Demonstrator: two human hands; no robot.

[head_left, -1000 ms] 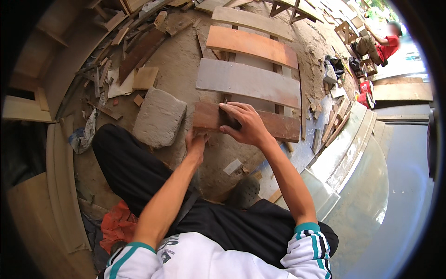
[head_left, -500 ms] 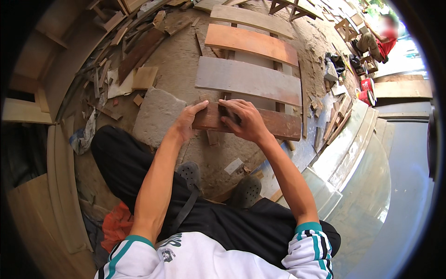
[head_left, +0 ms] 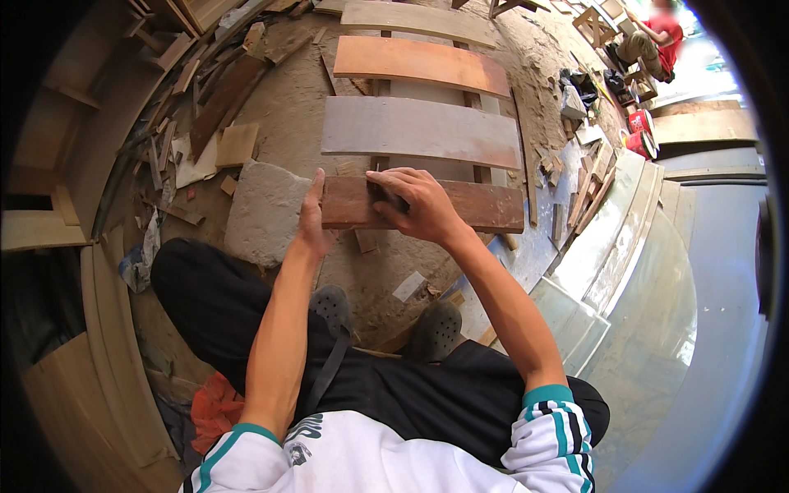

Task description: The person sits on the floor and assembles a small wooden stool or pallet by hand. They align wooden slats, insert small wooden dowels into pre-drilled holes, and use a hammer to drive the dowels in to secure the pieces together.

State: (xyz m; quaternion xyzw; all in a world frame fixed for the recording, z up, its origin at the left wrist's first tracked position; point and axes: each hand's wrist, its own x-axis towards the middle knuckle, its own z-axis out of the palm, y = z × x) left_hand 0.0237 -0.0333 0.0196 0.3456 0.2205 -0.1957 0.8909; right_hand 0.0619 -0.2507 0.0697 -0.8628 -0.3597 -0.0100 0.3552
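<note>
- One reddish-brown board [head_left: 485, 207] lies crosswise nearest the seated worker, alongside a grey plank [head_left: 419, 131] in a slatted row above the dirt floor [head_left: 374, 287].
- The worker's left hand [head_left: 312, 215] stands upright and open at the board's left end, fingers extended, palm side toward the wood.
- The right hand [head_left: 415, 205] arches over the board left of its middle, fingers bent near the far edge; whether it pinches anything beneath cannot be told.
- The step looks like steadying and lining up; a flat palm makes a good stop for judging the end against the grey plank's.
- Light, even pressure from the right hand should prevent the board from twisting on the rails [head_left: 482, 174] that show in the gaps.
- Matching the spacing to the gap between the grey plank and the orange plank [head_left: 423, 64] would call for checking both ends.
- A pale stone slab [head_left: 261, 218] sits just beyond the left hand, leaving that elbow and wrist little slack for sideways pushes.
</note>
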